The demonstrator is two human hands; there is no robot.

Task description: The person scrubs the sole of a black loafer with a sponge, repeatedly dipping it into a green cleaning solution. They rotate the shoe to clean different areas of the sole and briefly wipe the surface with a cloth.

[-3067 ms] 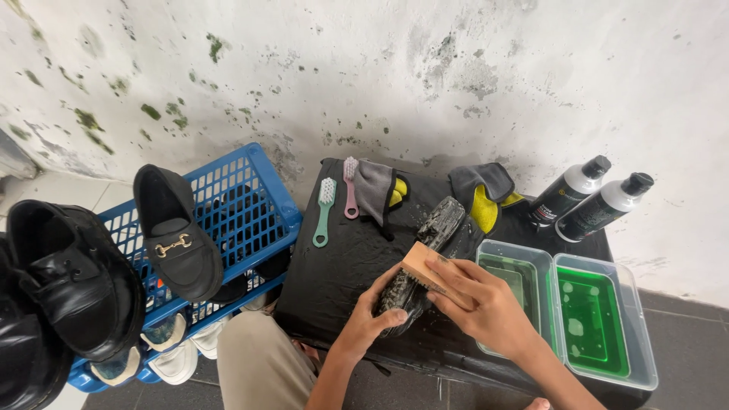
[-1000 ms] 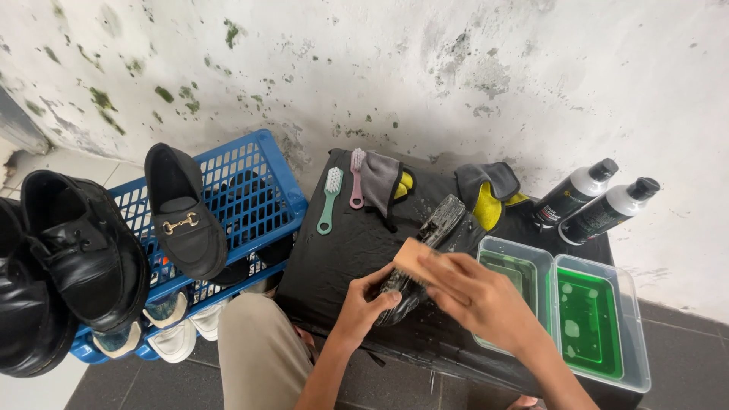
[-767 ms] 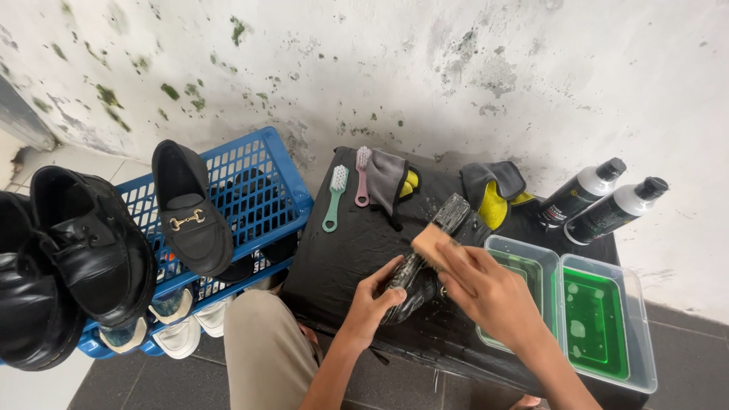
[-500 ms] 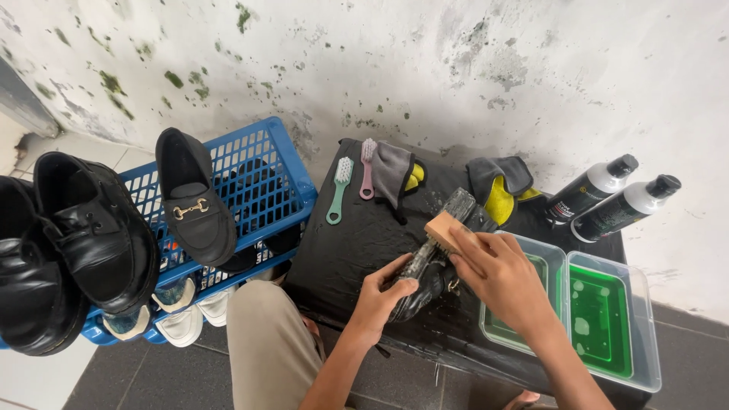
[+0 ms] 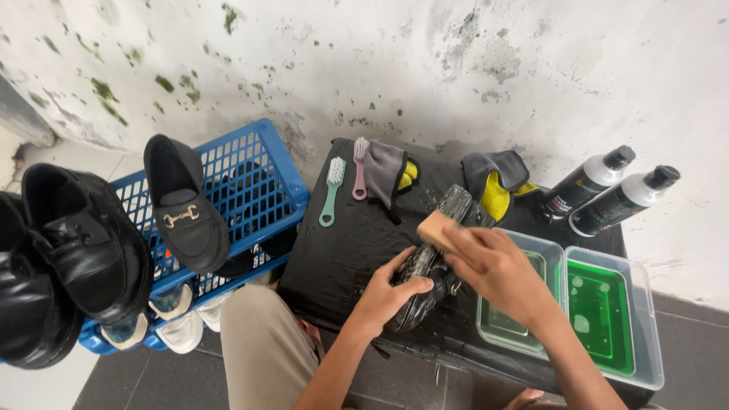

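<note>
We're seated at a low black table (image 5: 345,250), wet on top, set against a stained white wall (image 5: 425,68).

Our left hand (image 5: 391,292) is clenched around the heel end of a dark shoe (image 5: 429,262), which lies sole-up near the table's middle, toward the front edge, its toe pointing at the back edge. Our right hand (image 5: 493,266) grips a wooden-backed brush (image 5: 434,226), pressed on the shoe's sole near the toe. Fingers wrapped over the brush back; bristles hidden against the sole.

Back edge of the table, left to right:
- green toothbrush-style brush (image 5: 329,191) and pink one (image 5: 358,167), side by side near the back-left corner
- grey cloth with yellow lining (image 5: 389,173), just right of the pink brush
- second grey-and-yellow cloth (image 5: 495,182), behind the shoe's toe
- two grey bottles with black caps (image 5: 607,193), lying tilted at the back-right corner

Right side of the table: two clear plastic tubs (image 5: 600,311) touching each other, both holding green liquid. The near one sits just beside our right wrist.

Left of the table: blue plastic crate (image 5: 250,182) with a black loafer (image 5: 184,209) resting on its rim, more black shoes (image 5: 76,243) at its left end, white shoes (image 5: 175,326) below.
</note>
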